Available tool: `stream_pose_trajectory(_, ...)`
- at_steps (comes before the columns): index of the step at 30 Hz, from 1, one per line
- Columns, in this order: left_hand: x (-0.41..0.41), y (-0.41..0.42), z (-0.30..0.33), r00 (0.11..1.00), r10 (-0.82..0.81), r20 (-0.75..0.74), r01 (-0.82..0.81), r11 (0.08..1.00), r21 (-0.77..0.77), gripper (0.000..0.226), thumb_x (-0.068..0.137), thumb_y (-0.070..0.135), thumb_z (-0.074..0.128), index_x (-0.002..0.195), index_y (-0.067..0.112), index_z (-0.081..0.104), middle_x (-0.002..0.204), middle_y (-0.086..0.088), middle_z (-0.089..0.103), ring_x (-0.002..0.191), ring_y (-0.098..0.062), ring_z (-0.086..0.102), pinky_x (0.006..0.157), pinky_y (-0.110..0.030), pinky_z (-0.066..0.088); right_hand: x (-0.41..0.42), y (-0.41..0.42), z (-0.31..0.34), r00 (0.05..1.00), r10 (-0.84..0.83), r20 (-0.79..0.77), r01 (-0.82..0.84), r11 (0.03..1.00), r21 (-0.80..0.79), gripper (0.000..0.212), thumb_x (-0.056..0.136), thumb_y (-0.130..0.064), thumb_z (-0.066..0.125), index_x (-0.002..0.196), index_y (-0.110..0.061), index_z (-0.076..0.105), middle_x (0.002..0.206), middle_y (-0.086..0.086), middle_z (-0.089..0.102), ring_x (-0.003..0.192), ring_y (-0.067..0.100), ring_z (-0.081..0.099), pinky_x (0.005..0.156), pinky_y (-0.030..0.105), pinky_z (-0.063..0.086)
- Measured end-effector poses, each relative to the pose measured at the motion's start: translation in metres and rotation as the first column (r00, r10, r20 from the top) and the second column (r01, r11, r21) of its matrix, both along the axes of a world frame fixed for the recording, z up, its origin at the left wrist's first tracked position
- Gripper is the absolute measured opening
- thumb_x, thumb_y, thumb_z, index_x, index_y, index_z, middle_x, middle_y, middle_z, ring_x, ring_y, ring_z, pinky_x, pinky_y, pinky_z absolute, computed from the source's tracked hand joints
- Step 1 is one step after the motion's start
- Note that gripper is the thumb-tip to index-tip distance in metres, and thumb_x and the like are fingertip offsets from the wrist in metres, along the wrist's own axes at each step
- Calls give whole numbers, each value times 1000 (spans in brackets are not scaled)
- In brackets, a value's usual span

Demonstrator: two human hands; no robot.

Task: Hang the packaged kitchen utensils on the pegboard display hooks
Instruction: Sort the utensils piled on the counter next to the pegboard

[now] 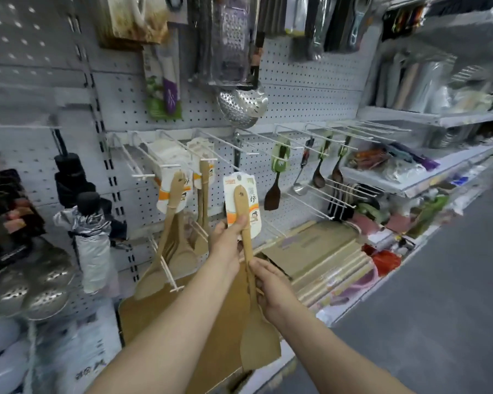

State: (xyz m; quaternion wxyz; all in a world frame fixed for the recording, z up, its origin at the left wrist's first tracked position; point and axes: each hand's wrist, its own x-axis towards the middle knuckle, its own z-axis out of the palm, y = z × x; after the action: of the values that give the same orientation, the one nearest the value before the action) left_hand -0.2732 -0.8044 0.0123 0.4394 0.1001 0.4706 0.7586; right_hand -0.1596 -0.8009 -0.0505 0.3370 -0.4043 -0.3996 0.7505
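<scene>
A wooden spatula [246, 251] with a white and orange card [241, 204] at its handle end is held upright in front of the pegboard [302, 89]. My left hand [228, 240] pinches it at the card's lower edge. My right hand [271, 291] grips the handle lower down, above the flat blade [259, 345]. The card's top sits just below the tip of an empty white hook [225, 157]. More carded wooden spatulas [172, 223] hang on the hooks to the left.
Dark spoons and turners [318, 172] hang on hooks to the right. A steel skimmer [242, 106] and a grater hang above. Folded umbrellas [91, 237] hang at left. Brown boards [211, 322] stand below my arms; shelves with goods [396, 223] run right beside the grey aisle floor.
</scene>
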Motion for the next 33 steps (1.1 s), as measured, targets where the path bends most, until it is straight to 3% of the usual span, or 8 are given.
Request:
stream_pose_trajectory(7, 18, 31, 16, 977, 211, -20, -211, 977, -9, 12, 88, 11, 75, 91, 16, 65, 82, 1, 68, 73, -12, 59, 64, -28, 44, 3, 59, 1, 986, 164, -33, -164, 986, -17, 15, 89, -18, 75, 103, -11, 74, 83, 8, 71, 68, 18, 64, 58, 26, 49)
stream_pose_trajectory(13, 32, 44, 10, 939, 341, -34, -342, 939, -32, 10, 89, 13, 75, 90, 19, 67, 88, 0, 71, 81, -16, 62, 68, -31, 44, 15, 87, -4, 947, 320, -21, -321, 947, -8, 2, 92, -17, 73, 92, -15, 74, 76, 5, 68, 68, 18, 61, 60, 28, 47)
stream_pose_trajectory(21, 19, 55, 13, 935, 348, -70, -353, 932, -76, 11, 89, 13, 74, 96, 15, 66, 94, -2, 72, 90, -20, 63, 97, -44, 49, 1, 107, -11, 922, 385, -34, -386, 922, -23, 13, 92, -19, 73, 102, -12, 76, 81, 7, 68, 76, 21, 59, 64, 30, 45)
stream_pose_trajectory(25, 7, 65, 6, 935, 348, -73, -353, 933, -74, 15, 88, 14, 74, 102, 16, 69, 99, -1, 74, 97, -21, 64, 86, -38, 49, -10, 118, -16, 927, 370, -53, -373, 927, -46, 11, 89, -16, 76, 99, -13, 77, 84, 6, 72, 77, 20, 63, 67, 29, 48)
stream_pose_trajectory(33, -34, 98, -1, 928, 372, -30, -373, 927, -36, 27, 93, 13, 69, 118, 4, 66, 91, -4, 72, 84, -24, 65, 98, -51, 53, -52, 157, -16, 916, 401, 9, -401, 916, -19, 14, 89, -23, 77, 100, -15, 79, 89, 3, 77, 91, 23, 66, 79, 34, 51)
